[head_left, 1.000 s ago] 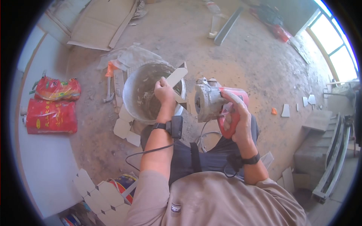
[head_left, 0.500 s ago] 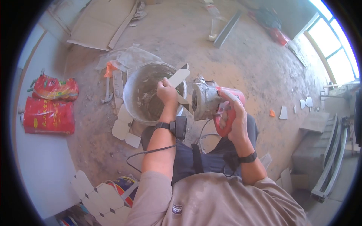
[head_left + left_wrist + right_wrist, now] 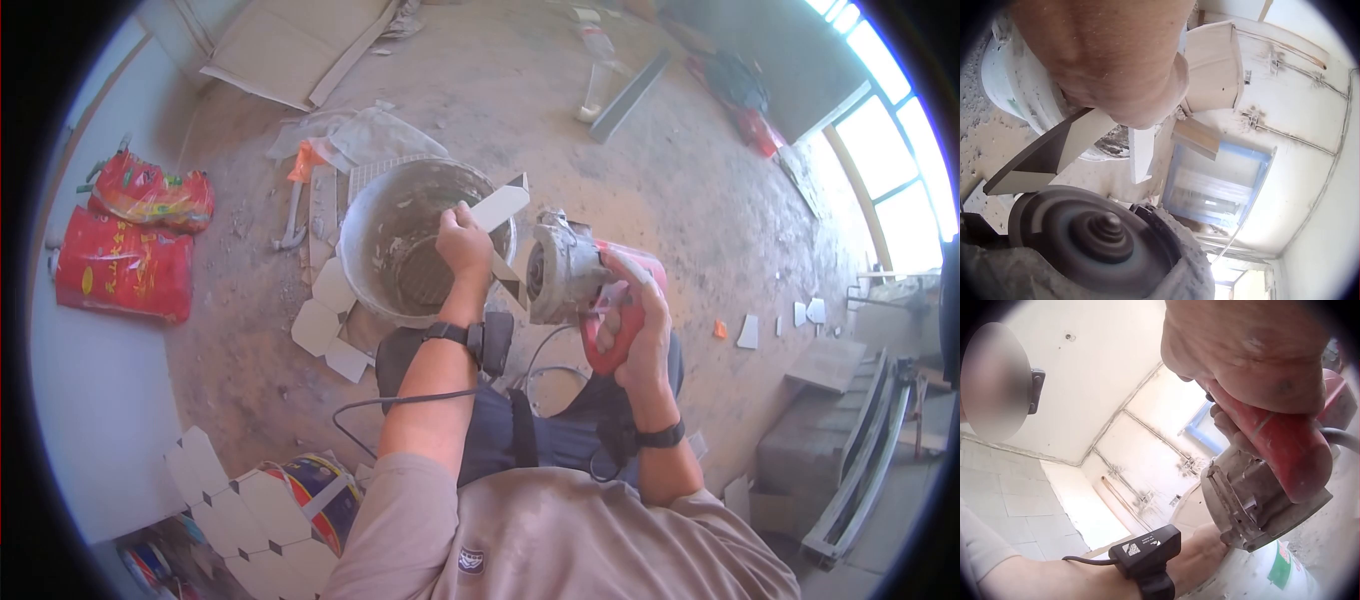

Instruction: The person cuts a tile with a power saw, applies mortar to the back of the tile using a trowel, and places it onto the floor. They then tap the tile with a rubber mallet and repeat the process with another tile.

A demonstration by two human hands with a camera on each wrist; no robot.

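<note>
My left hand (image 3: 465,245) grips a pale tile piece (image 3: 502,207) with a dark corner, over the mouth of a mortar-stained bucket (image 3: 365,265). A second pale arm with a dark tip sticks out below the fingers, close to the saw. My right hand (image 3: 645,325) holds a hand-held tile saw (image 3: 565,270) by its red handle, fingers curled through the grip. In the left wrist view, the saw's round blade (image 3: 1054,219) shows blurred rings and lies just below the tile's dark-edged end (image 3: 1035,164). The left fingertips are hidden there by the wrist.
A hammer (image 3: 292,225) and octagonal tiles (image 3: 316,328) lie left of the bucket. Red bags (image 3: 125,262) are by the left wall. A cord (image 3: 540,350) loops between the legs. Tile scraps (image 3: 748,332) and a metal rail frame (image 3: 860,460) are at the right.
The head view has shifted, moving the bucket and both hands rightward in it. The gap between the tile's lower tip and the saw has narrowed. Both hands keep their holds.
</note>
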